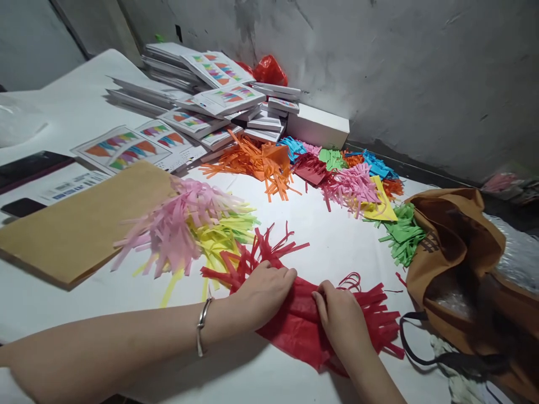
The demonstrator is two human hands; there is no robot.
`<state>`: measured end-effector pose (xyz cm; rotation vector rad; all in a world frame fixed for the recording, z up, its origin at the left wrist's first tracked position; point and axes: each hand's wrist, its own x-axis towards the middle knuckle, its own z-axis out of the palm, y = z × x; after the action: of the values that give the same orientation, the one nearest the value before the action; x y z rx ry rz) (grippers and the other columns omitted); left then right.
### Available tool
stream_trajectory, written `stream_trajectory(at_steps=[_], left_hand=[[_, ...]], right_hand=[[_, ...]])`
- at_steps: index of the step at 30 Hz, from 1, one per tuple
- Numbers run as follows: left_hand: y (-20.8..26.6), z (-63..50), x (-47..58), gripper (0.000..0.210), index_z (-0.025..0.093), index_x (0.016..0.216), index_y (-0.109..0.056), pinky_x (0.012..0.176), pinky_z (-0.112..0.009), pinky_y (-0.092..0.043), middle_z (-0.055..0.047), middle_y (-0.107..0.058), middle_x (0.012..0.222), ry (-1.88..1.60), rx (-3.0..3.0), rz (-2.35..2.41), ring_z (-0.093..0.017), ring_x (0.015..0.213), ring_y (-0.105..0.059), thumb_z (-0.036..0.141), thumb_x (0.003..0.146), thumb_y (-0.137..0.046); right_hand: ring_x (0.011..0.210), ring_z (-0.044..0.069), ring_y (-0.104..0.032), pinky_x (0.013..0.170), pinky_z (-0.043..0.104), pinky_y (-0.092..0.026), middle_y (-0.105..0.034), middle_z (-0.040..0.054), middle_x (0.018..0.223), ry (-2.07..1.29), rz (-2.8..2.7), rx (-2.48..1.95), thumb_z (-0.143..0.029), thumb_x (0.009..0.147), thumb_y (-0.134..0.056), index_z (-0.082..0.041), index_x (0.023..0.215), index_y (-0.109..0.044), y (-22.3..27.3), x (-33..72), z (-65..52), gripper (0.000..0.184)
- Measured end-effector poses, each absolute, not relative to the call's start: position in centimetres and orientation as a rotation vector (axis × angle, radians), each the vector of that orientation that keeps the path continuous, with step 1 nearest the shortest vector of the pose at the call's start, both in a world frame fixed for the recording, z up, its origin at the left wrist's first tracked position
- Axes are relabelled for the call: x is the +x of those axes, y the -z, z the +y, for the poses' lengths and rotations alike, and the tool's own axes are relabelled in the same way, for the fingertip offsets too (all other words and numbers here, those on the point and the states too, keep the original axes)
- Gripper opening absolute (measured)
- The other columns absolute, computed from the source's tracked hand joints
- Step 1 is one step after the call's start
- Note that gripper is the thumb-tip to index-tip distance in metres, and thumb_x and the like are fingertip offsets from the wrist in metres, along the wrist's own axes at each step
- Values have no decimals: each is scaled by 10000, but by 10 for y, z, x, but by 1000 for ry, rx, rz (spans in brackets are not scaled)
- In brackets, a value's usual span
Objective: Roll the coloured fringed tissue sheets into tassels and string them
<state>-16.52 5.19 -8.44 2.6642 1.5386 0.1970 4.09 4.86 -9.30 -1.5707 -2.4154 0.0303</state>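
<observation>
A sheet of red tissue paper [301, 331], cut into fringe at both ends, lies at the front of the white table. My left hand [263, 292], with a silver bangle on the wrist, is closed on its left half near the fringe. On the right half, my right hand [341, 314] pinches the paper between thumb and fingers. The undersides of both hands are hidden. Just left of the red paper are pink tissue fringe [181, 219] and yellow-green tissue fringe [221, 235], the pink partly resting on a brown cardboard piece [92, 219].
Orange fringe [252, 163] and several other coloured tissue bundles curve across the back. Behind them are stacked printed boxes [229, 98] and a white box [320, 126] by the grey wall. A brown bag [450, 252] stands at right. Dark phone-like objects [33, 168] lie left.
</observation>
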Motion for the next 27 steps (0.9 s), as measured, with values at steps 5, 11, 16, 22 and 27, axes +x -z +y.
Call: stream_trajectory(at_steps=[5,11,16,22,27], left_hand=[[89,53,-164,266,194,748,-471,728,-385,-366,-22,-650,666,-280,2687,1560,-192,548,-558,-16,906,-431],[96,53,-162,281,199,749,-478,739,-404,-343,-28,-634,642,-374,2690,1552,-211,541,-546,-12,914,-391],[87,56,-168,208,178,795,-529,751,-404,-358,-32,-653,706,-335,2640,1554,-209,609,-571,30,919,-450],[79,53,-180,96,223,996,-628,1040,-473,-285,-40,-683,1057,-663,2880,1101,-245,1000,-566,233,912,-672],[100,50,-184,154,218,801,-632,1012,-434,-295,8,-654,806,-663,2892,985,-187,829,-532,114,914,-629]], right_hand=[[645,205,-577,657,319,-356,-638,8,710,139,-2383,-1559,-172,976,-559,-222,782,-555,97,46,51,200],[1038,274,-591,1015,473,-349,-698,108,1071,264,-2432,-1020,-64,959,-455,-142,1106,-648,88,45,33,255],[905,267,-585,949,455,-388,-703,107,978,307,-2599,-876,13,867,-430,-112,1068,-676,97,39,22,341],[778,182,-568,834,361,-423,-643,42,844,45,-2389,-963,-45,953,-456,-173,952,-633,93,37,24,219],[715,193,-505,831,372,-399,-585,22,759,189,-2533,-963,-29,939,-417,-192,854,-592,96,39,23,254]])
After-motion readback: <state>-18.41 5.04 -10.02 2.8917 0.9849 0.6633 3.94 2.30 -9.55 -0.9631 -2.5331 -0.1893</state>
